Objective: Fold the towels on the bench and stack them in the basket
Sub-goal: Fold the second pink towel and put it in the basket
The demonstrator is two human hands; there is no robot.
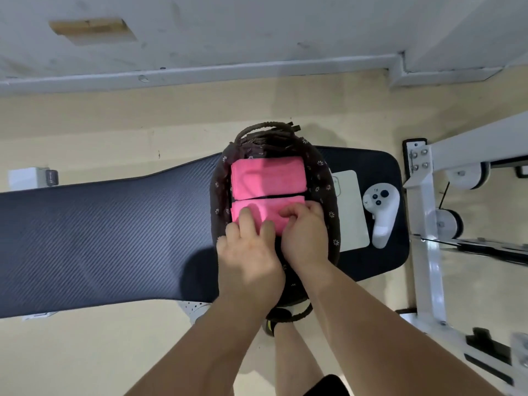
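Towels point(268, 175), two, in one basket point(333, 215).

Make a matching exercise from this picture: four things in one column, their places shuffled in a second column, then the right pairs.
Things
1. far pink folded towel
2. near pink folded towel
3. white handheld controller
4. pale flat rectangular slab

Places
A. on the black padded bench, right of the slab
B. touched by the left hand and right hand
C. between the dark flowered fabric basket and the controller
D. untouched, at the basket's far end

Pairs: 1-D, 2-B, 3-A, 4-C
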